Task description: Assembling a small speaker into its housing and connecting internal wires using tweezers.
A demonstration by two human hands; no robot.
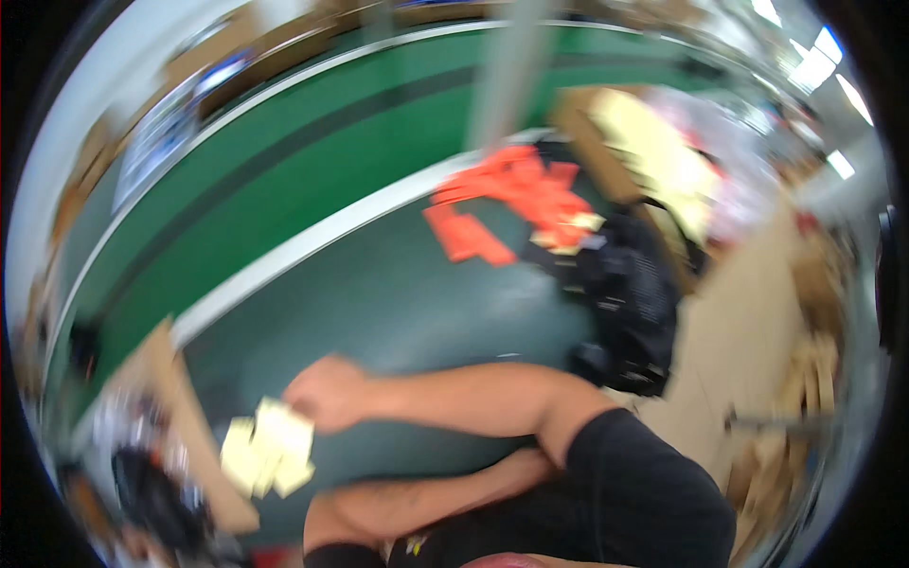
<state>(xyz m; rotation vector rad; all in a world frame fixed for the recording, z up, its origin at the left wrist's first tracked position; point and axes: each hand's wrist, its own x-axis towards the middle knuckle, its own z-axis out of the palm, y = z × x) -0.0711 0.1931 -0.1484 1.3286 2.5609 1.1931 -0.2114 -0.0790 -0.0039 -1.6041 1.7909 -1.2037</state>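
Observation:
My right arm reaches across to the left, and my right hand [331, 393] is by a loose pile of pale yellow cards or slips [270, 450]. Its fingers look curled at the pile's upper right edge; blur hides whether a slip is between them. Lower down, my left forearm runs to the right, close to my body. My left hand [532, 464] passes beneath my right elbow, its fingers hidden. The yellow pile lies on a dark green tabletop [398, 303], beside an upright cardboard flap.
Bright orange pieces [521, 194] are heaped at the far side. Next to them is a black bag [630, 293], then an open carton [606, 142] with pale yellow sheets. The cardboard flap [204, 435] and clear plastic packages [142, 417] stand left. A grey post [511, 76] rises behind.

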